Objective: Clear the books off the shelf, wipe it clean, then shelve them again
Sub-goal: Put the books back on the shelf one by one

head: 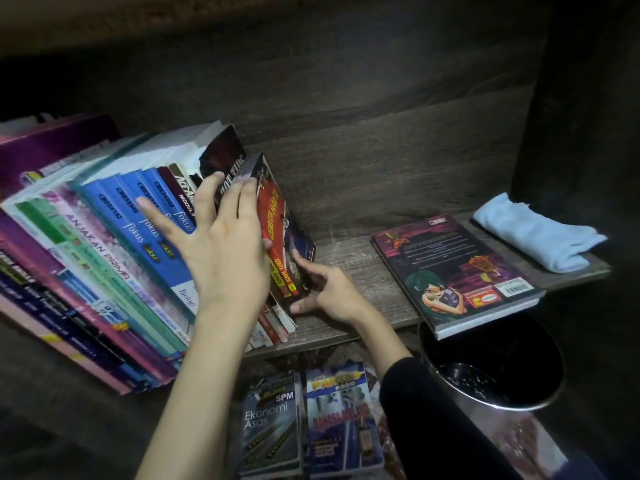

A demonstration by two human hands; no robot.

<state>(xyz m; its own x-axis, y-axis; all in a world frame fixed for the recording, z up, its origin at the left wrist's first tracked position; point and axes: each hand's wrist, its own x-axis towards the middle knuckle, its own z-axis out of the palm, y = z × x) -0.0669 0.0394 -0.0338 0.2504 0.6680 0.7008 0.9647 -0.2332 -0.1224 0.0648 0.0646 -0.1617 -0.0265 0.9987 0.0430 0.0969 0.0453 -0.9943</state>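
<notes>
A row of books (114, 237) leans to the left on the dark wooden shelf (360, 271). At the row's right end stands a red-spined book (277, 216). My left hand (221, 244) lies flat against the tops of the last books, fingers straight, thumb spread over the blue spines. My right hand (322, 289) grips the lower end of the red-spined book near the shelf's front edge. A dark comic book (453, 271) lies flat on the shelf to the right. A light blue cloth (533, 233) rests folded at the far right of the shelf.
Below the shelf, two textbooks (304, 420) lie face up on the floor. A round metal bin (491, 372) with a black liner stands under the shelf's right part. The shelf's side wall (581, 116) rises at the right.
</notes>
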